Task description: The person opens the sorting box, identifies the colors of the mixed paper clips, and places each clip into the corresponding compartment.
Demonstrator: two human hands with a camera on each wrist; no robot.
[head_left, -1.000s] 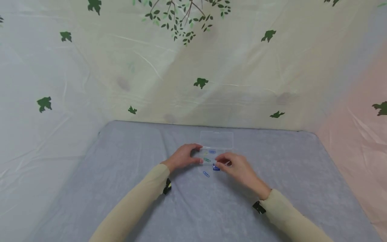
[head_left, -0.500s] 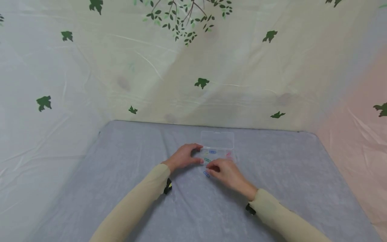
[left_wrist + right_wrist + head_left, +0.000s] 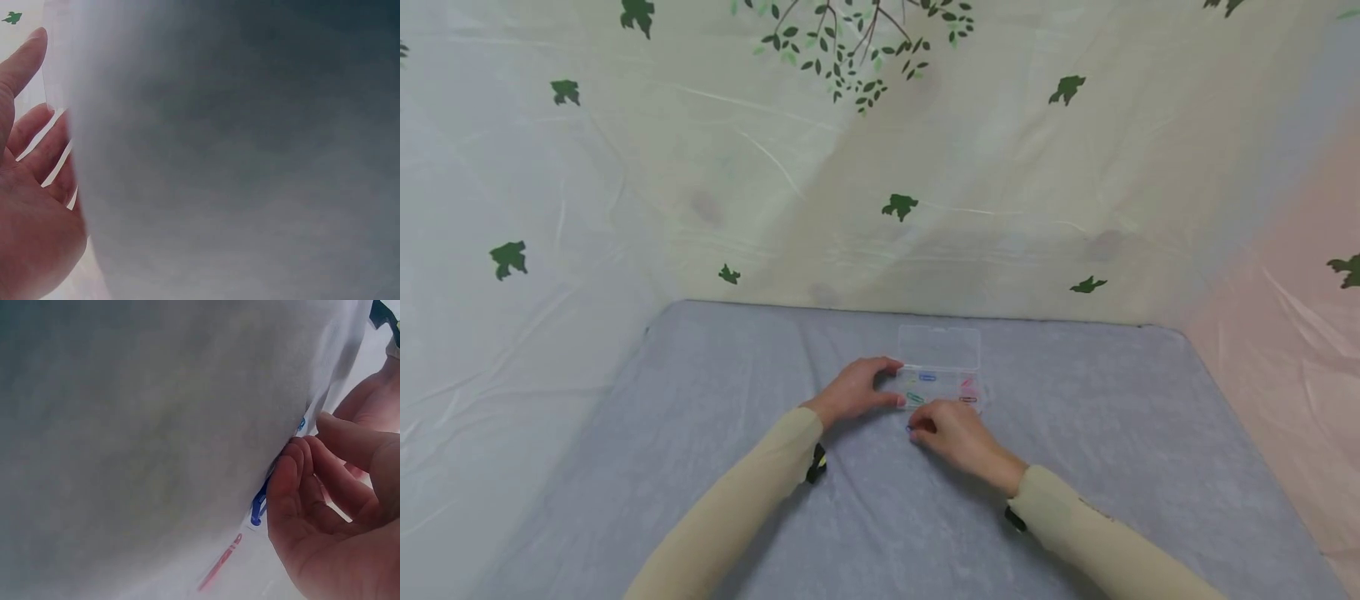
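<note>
A clear plastic box lies with its lid folded back, holding paper clips in compartments. Inside are a blue paper clip, a green paper clip and a pink paper clip. My left hand grips the box's left end, thumb at the front edge and fingers at the back. My right hand is in front of the box, its thumb and fingertips slightly apart around a loose blue paper clip on the cloth. That hand covers part of the box's front edge.
Grey cloth covers the table. A pale curtain with green leaf and bird shapes rises behind it. Both wrist views are largely filled by a blurred grey surface.
My right hand has moved left and toward me, from the box's front right to the loose blue paper clip, uncovering the box's right compartments. My left hand stays at the box.
</note>
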